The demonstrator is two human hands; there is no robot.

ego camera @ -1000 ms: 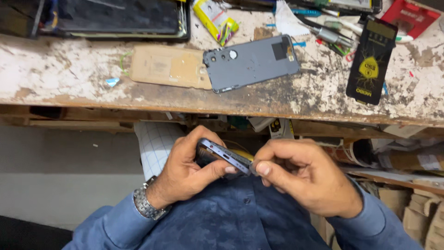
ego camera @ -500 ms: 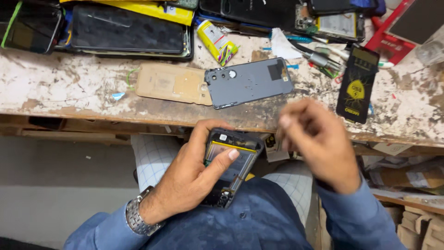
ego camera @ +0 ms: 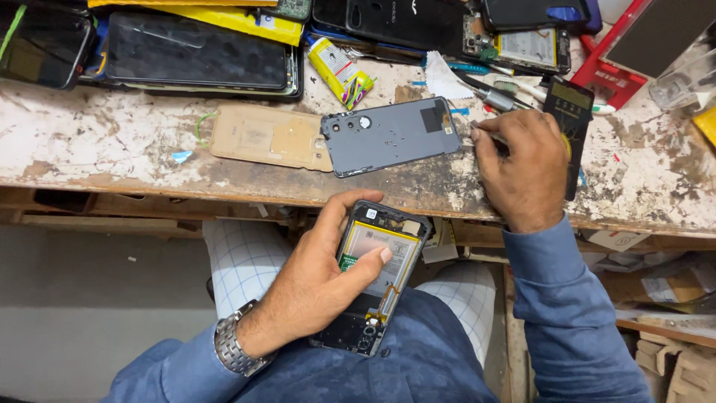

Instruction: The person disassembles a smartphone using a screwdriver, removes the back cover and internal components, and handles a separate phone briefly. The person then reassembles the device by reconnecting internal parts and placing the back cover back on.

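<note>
Open bench strip left of tan case (ego camera: 261, 138); bare patch right of meter (ego camera: 568, 127). Blocked behind by phones (ego camera: 198, 56), glue tube (ego camera: 339, 71), tools (ego camera: 492, 93); grey cover (ego camera: 391, 138) mid-bench.

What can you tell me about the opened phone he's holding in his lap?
The opened phone has its back cover off, showing a pale battery, a yellow flex strip along one side and dark circuit parts at both ends. It lies tilted, insides up, below the bench edge. The left hand cradles it from the left, thumb resting on the battery. Nothing else touches it.
</note>
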